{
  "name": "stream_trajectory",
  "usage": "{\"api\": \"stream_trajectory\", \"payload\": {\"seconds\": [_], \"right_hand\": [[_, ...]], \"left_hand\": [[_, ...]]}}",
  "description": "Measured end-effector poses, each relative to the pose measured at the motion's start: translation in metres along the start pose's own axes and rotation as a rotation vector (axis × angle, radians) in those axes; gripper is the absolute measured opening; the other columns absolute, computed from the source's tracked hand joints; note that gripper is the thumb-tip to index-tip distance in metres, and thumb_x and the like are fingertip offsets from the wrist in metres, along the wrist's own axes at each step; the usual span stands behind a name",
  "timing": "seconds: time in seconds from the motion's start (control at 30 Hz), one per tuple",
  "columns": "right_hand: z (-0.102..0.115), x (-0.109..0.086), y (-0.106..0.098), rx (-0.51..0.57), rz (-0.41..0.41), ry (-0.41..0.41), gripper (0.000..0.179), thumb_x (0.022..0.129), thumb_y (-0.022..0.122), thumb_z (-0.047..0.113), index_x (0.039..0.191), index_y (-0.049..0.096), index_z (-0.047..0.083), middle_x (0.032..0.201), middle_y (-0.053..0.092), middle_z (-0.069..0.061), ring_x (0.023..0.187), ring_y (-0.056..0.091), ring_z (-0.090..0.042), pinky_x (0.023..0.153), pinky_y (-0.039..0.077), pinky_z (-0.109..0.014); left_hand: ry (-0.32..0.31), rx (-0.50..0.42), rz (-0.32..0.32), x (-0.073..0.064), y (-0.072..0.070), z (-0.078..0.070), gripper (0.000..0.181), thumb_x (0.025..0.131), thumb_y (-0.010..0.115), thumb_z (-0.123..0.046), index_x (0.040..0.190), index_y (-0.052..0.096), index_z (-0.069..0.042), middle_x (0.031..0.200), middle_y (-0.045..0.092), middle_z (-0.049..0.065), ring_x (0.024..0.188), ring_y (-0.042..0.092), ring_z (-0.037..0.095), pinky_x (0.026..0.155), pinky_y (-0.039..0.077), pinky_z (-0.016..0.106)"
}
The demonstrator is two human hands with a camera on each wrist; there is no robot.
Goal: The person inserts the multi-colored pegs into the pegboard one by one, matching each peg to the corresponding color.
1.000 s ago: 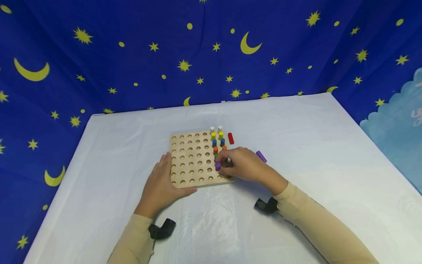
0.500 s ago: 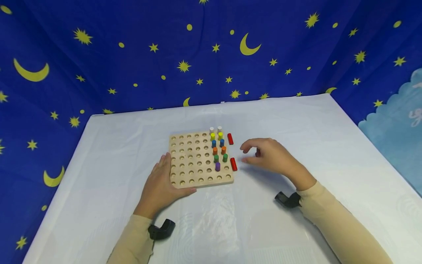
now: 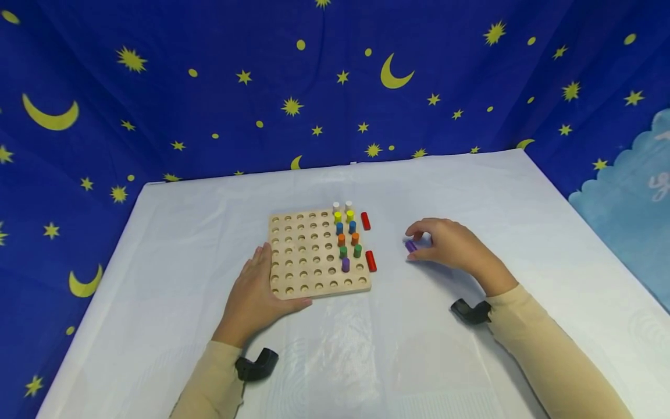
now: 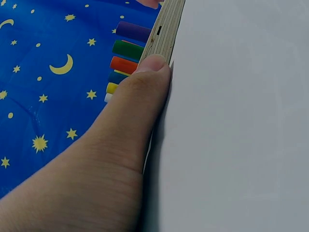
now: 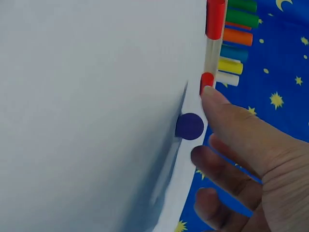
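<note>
A wooden pegboard (image 3: pixel 307 254) lies on the table, its two right columns partly filled with upright pegs. My left hand (image 3: pixel 252 294) rests against its near left corner, fingers along the left side and the thumb (image 4: pixel 150 72) straight along the front edge. To the right of the board, my right hand (image 3: pixel 451 244) is spread around a loose purple peg (image 3: pixel 410 246) lying on the table. In the right wrist view, gaps show between the purple peg's round end (image 5: pixel 190 126) and the thumb and fingers. Another purple peg (image 3: pixel 345 265) stands in the board, nearest the front.
Two red pegs (image 3: pixel 365 221) lie on the table beside the board's right edge. Pairs of white, yellow (image 3: pixel 337 217), blue (image 3: pixel 339 228), orange and green (image 3: pixel 357 251) pegs stand in the board. A blue star-patterned cloth (image 3: pixel 335 87) hangs behind the table.
My right hand released a purple peg into the board and moved right to the loose purple peg, uncovering the green pegs and nearer red peg. My left hand has stayed put.
</note>
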State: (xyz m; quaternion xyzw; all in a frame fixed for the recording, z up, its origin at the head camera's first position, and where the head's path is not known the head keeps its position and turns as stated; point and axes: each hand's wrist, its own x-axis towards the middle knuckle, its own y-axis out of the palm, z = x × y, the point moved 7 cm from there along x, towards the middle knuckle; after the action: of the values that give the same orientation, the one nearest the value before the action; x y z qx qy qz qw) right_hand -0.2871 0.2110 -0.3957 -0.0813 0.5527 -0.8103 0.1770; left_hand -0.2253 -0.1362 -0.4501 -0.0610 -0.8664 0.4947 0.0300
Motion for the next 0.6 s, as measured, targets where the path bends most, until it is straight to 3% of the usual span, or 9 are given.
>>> {"api": "stream_trajectory", "payload": {"seconds": [0.37,0.6], "right_hand": [[-0.007,0.003,0.005,0.033,0.074,0.009,0.031,0.077,0.086,0.021,0.105,0.075,0.012,0.087,0.071,0.004,0.083,0.06,-0.015,0.082,0.053,-0.039],[-0.007,0.006,0.011,0.036,0.114,0.01,0.028,0.08,0.084,0.019,0.107,0.076,0.015,0.1,0.073,0.001,0.088,0.06,-0.016,0.085,0.054,-0.04]], "left_hand": [[0.0,-0.006,-0.002,0.0,0.0,0.0,0.149,0.054,0.071,-0.088,0.16,0.003,-0.007,0.167,0.013,0.014,0.155,0.012,0.032,0.127,0.016,0.049],[0.001,-0.01,0.0,0.001,0.001,0.001,0.15,0.054,0.071,-0.088,0.16,0.003,-0.008,0.167,0.013,0.014,0.155,0.012,0.032,0.127,0.016,0.049]]}}
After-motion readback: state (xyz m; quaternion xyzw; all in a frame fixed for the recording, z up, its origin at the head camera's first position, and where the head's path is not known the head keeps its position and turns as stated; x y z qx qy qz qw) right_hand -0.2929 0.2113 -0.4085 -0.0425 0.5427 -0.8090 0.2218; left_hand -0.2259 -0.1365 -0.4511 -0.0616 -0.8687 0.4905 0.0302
